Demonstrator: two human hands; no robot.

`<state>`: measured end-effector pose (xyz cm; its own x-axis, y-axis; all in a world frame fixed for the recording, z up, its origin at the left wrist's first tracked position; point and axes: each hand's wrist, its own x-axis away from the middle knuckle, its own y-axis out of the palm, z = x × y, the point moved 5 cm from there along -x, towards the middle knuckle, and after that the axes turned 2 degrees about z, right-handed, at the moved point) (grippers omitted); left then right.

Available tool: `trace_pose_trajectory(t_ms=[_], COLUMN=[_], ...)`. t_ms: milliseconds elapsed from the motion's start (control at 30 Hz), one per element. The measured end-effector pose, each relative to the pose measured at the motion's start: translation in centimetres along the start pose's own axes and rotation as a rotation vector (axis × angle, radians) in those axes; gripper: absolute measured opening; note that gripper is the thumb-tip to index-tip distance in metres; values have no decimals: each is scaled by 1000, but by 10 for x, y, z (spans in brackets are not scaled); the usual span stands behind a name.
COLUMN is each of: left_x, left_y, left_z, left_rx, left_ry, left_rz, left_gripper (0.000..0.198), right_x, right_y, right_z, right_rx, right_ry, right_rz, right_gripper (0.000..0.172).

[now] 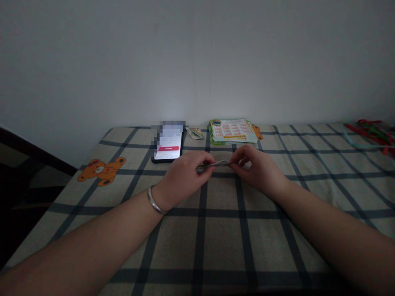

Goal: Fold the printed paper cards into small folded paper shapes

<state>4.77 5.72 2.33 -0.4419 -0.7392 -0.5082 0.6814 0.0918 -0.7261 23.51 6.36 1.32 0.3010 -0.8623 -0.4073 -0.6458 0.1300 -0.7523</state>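
Note:
A thin, light-coloured piece of folded paper point(220, 163) is stretched between my two hands, seen nearly edge-on above the tablecloth. My left hand point(185, 174), with a silver bangle at its wrist, pinches the paper's left part between thumb and fingers. At the paper's right end, the thumb and forefinger of my right hand point(261, 170) are closed on its tip. Just beyond my left hand lies a phone point(168, 142) with a lit screen. A stack of printed cards point(233, 130) rests beyond my right hand.
Small folded papers point(194, 132) lie between the phone and the cards. The checked tablecloth point(222, 246) carries an orange bear picture point(101, 170) at left. Red and green strips point(373, 131) lie at the far right. A white wall point(197, 61) stands behind the table.

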Motion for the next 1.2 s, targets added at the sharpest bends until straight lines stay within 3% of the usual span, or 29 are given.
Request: trace_pose_trajectory(t_ms=[267, 500, 700, 933, 1100, 1200], left_x=[-1, 1, 1, 0, 1, 1], left_y=[4, 10, 11, 10, 10, 8], left_z=[-4, -3, -4, -2, -1, 2], left_rx=[-48, -70, -97, -90, -102, -110], left_ry=[-65, 29, 6, -40, 2, 58], left_rz=[-72, -143, -144, -152, -148, -118], left_gripper=[8, 11, 14, 15, 15, 12], right_x=[0, 1, 2, -2, -3, -2], right_y=[0, 4, 3, 6, 21, 26], right_z=[-9, -11, -15, -2, 12, 15], right_rx=[28, -96, -162, -480, -729, -817], right_ry=[-110, -142, -143, 106, 402, 453], right_rz=[13, -22, -52, -72, -299, -375], right_gripper=[9, 22, 13, 15, 33, 34])
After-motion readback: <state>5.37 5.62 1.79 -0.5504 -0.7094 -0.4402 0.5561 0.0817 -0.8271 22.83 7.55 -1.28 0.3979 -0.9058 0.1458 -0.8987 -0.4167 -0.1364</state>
